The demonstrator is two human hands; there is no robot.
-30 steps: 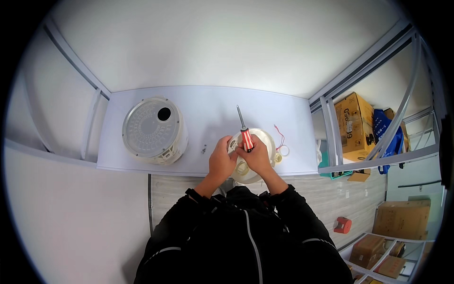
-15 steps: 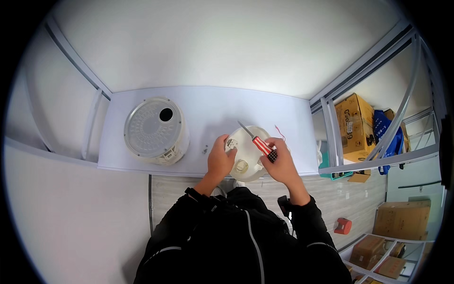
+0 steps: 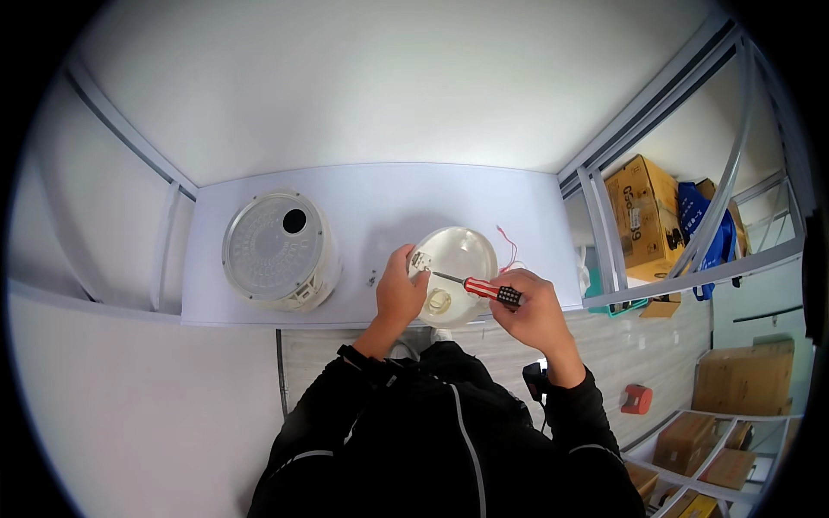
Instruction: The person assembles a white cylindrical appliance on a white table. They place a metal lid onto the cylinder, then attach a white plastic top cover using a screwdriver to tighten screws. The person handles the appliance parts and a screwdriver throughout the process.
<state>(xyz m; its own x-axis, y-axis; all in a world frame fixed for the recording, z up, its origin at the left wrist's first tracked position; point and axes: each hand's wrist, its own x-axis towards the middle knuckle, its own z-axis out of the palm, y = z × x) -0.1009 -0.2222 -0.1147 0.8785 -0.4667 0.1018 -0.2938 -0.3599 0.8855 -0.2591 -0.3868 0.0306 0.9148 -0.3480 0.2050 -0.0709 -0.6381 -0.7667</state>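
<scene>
My left hand [image 3: 399, 293] grips the left rim of a round, cream-white plastic cover [image 3: 473, 255], its hollow side facing up and tilted over the table's front edge. In my right hand [image 3: 535, 309] is a screwdriver [image 3: 481, 287] with a red-and-white striped handle, dark toward its end. Its shaft points left across the cover, the tip close to my left thumb and a small pale fitting [image 3: 420, 260] at the rim. A round opening [image 3: 439, 301] shows in the cover's near part. Thin red wire [image 3: 511, 245] lies beyond the cover on the right.
A large white round appliance [image 3: 269, 250] with a grey disc and dark hole on top stands at the table's left. Several small screws [image 3: 372, 278] lie beside my left hand. Right of the table [image 3: 363, 194] are metal frame bars [image 3: 596, 229], cardboard boxes [image 3: 641, 216] and a red stool [image 3: 637, 399].
My right hand has moved right and slightly nearer me. The screwdriver has swung from pointing away to pointing left, its tip now by the fitting. My left hand keeps its grip.
</scene>
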